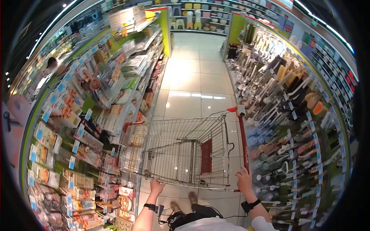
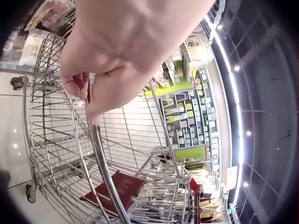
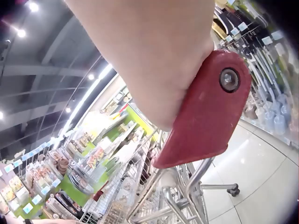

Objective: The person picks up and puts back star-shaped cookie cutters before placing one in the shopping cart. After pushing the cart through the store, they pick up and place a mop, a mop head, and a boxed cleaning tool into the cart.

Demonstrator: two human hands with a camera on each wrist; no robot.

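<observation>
A wire shopping cart (image 1: 185, 148) stands sideways in front of me, its red handle bar (image 1: 243, 142) on the right. With thumb and fingers round the metal top rail (image 2: 105, 172), my left hand (image 1: 156, 186) grips the cart's near side. At the near end of the handle my right hand (image 1: 243, 180) holds on. The right wrist view shows the handle's red plastic end piece (image 3: 210, 112) against the heel of that hand; the fingers are hidden there. A red panel (image 1: 206, 156) is fixed inside the cart by the handle.
Shelves of packaged kitchenware (image 1: 88, 134) line the left side, close to the cart's front. On the right, racks of hanging brushes (image 1: 285, 77) and utensils come near the handle. A tiled aisle (image 1: 185, 73) runs ahead to shelves (image 1: 200, 19) at the back. Another person (image 1: 50, 65) is at far left.
</observation>
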